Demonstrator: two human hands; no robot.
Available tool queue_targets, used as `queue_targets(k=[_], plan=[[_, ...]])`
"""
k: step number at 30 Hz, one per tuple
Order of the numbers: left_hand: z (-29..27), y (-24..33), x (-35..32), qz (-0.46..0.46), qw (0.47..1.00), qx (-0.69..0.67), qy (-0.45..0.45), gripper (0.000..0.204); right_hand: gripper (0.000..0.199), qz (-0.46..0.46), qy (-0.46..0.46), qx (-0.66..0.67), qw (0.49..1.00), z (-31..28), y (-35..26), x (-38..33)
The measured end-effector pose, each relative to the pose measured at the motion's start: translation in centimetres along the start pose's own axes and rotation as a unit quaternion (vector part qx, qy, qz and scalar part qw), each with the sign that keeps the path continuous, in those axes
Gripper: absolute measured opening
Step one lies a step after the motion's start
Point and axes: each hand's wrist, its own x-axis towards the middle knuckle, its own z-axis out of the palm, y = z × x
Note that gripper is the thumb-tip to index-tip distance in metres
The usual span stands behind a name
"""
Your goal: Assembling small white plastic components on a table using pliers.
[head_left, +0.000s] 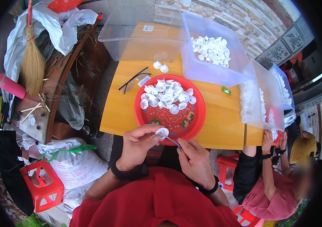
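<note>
Between its thumb and fingers, my left hand (pixel 136 149) pinches a small round white plastic part (pixel 162 132) over the near rim of a red tray (pixel 202 123). My right hand (pixel 197 160) grips a thin tool with a slim metal shaft (pixel 171 140), perhaps a small screwdriver; its tip meets the white part. Most of the tool's handle is hidden by my fingers. A heap of similar white parts (pixel 166 94) lies in the tray, whose patterned bottom shows nearest me.
Eyeglasses (pixel 132 80), two white parts (pixel 160 67) and a green packet (pixel 226 90) lie on the wooden table (pixel 117 113). Behind stand a see-through bin (pixel 142 41) and a bin of white parts (pixel 221 73). A co-worker (pixel 270 193) sits at right beside another bin (pixel 257 117).
</note>
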Motion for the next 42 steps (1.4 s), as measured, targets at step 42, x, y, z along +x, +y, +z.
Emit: queue_targets(k=[42], plan=[[-0.3, -1.1, -0.1, -0.005, 0.996, -0.084, -0.021, 0.021, 0.059, 0.031, -0.167, 0.155, 0.973, -0.8, 0.8, 1.8]])
